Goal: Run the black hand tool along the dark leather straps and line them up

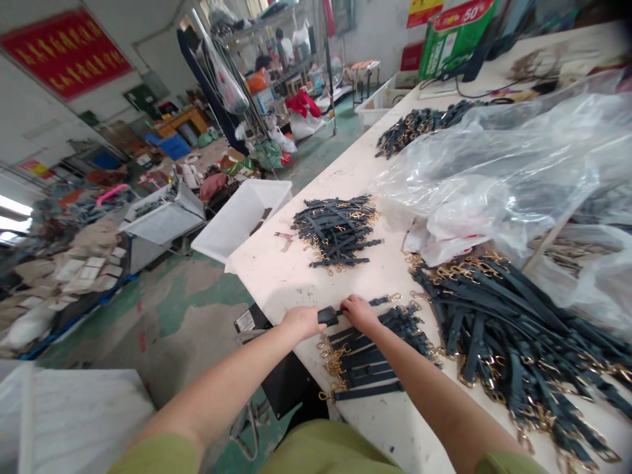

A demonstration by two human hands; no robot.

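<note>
Over the near edge of the white table, both hands are closed on one dark strap (380,301) with a gold-coloured clip at its right end. My left hand (302,321) grips a wider, flat black piece (328,316) at the left; whether it belongs to the strap I cannot tell. Close beside it, my right hand (359,312) pinches the strap. Just below lies a row of similar straps (370,368) with gold clips, partly hidden by my right forearm. Beyond my hands sits a crisscrossed pile of shorter dark straps (336,227).
A large heap of dark straps (494,316) covers the table's right side, with clear plastic sheeting (498,171) behind it. Another strap pile (419,125) lies farther back. A white bin (241,220) stands against the table's left edge. A white box (83,421) is at lower left.
</note>
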